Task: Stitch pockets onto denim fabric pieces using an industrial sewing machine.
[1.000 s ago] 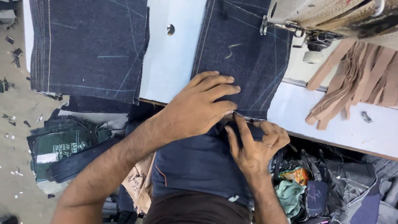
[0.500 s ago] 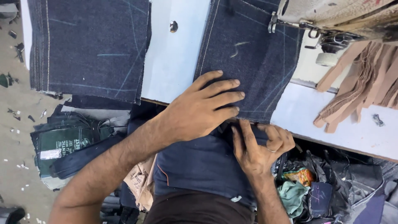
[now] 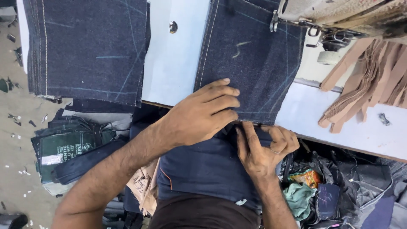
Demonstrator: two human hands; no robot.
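- We find the denim panel (image 3: 250, 63) under the left hand (image 3: 203, 112) to be dark indigo woven cloth, matt, coarse in weave, with pale stitched seams and faint chalk lines.
- We find the stacked denim pieces (image 3: 85, 46) to be the same matt, rough cloth, with layered cut edges.
- We record the tabletop (image 3: 174, 63) as pale, smooth, with a slight sheen and scuffs.
- We record the sewing machine (image 3: 339, 17) as metal, its paint worn and dull, with a bright metal presser foot.
- We note the tan strips (image 3: 364, 80) as thin, matt cloth, limp and frayed.
- We note the floor (image 3: 17, 118) as rough, dusty and matt.
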